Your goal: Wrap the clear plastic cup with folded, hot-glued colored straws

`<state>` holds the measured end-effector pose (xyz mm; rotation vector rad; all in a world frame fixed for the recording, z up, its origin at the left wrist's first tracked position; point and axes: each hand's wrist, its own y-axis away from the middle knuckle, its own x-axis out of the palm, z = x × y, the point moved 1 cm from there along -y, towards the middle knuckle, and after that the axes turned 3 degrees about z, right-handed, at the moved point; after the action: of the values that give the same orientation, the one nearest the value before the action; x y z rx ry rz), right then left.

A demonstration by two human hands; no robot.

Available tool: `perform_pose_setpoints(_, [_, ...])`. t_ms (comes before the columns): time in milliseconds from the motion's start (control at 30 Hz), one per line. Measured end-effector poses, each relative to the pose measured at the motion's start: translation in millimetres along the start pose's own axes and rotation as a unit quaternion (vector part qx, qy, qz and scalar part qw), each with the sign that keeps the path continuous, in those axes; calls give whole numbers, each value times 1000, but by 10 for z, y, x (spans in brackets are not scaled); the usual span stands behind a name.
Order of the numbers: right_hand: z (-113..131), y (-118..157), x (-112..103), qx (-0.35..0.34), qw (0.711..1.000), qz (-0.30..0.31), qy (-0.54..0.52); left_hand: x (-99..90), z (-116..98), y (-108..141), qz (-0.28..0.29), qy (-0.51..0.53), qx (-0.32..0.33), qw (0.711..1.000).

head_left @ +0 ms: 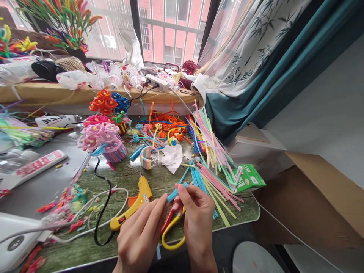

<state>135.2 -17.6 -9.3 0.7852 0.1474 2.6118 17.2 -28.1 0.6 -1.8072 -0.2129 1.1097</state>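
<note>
Both my hands meet over the table's front edge, around a short blue bundle of pipe cleaner (pixel 173 194). My left hand (pixel 143 227) has its fingers closed on the near end. The thumb and fingers of my right hand (pixel 196 208) pinch the other end. Under them lie scissors (pixel 173 245) with a yellow and red handle, partly hidden by my hands. Just left is a yellow glue gun (pixel 136 203), its nozzle pointing away. Blue, pink and yellow pipe cleaners (pixel 212 180) fan out to the right of my right hand.
Pink pipe-cleaner flowers (pixel 98 136) stand in a striped pot. A striped ring-shaped piece (pixel 146 158) and crumpled white paper (pixel 172 157) lie mid-table. A green packet (pixel 250 177) sits at the right edge, with a cardboard box (pixel 327 189) beyond. A black cable (pixel 106 201) loops at the left.
</note>
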Motion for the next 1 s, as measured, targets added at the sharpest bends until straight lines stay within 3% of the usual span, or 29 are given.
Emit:
perform_pose_setpoints(267, [-50,-14,-34,14,1000,5,-21,-6,52,125,-3,25,2,1000])
perform_pose_setpoints(533, [-35,-2,-19,11,999,-8,-35,-66,40,-49,-5,-16,-4,1000])
perform_pose_setpoints(767, [6,21,-2,5,999,-11,-40,-68,64,9,-22,-39,9,999])
perform_pose_setpoints(1000, [14,12,12,9,999,-18,-44,-57,108,82,10,-30,10,999])
